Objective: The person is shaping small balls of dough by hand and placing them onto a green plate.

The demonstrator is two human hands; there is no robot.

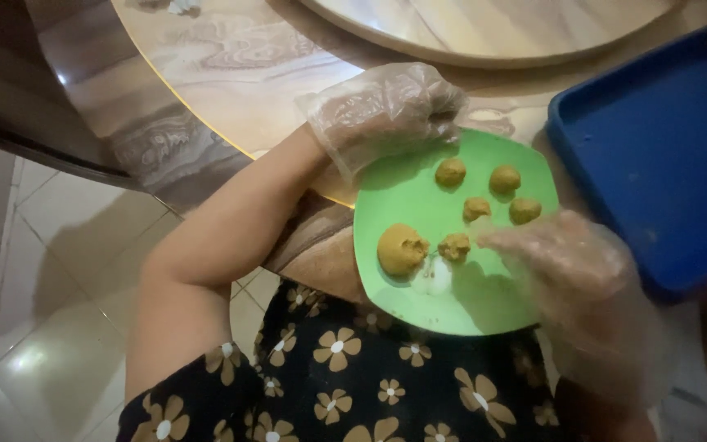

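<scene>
**Five small balls shaped, one larger lump left on the green plate**

On the green plate [419,311] lie five small brown dough balls: four grouped near the far side [451,172], and a fifth one [454,246] just beside the larger lump [401,249], which is not yet divided. So I judge the work is more than half done, with the lump as the remaining material.

The left hand [382,110], in a clear plastic glove, is curled over the far edge of the plate; its grip seems clenched on the rim, but the fingers are partly hidden. The right hand [562,254], also gloved, is blurred; its fingertips are at the fifth ball, and I cannot tell if they grasp it.

The plate sits at the edge of the round marble table [231,74], partly over the person's lap. A blue tray [656,147] stands just beside it, to the right.
</scene>
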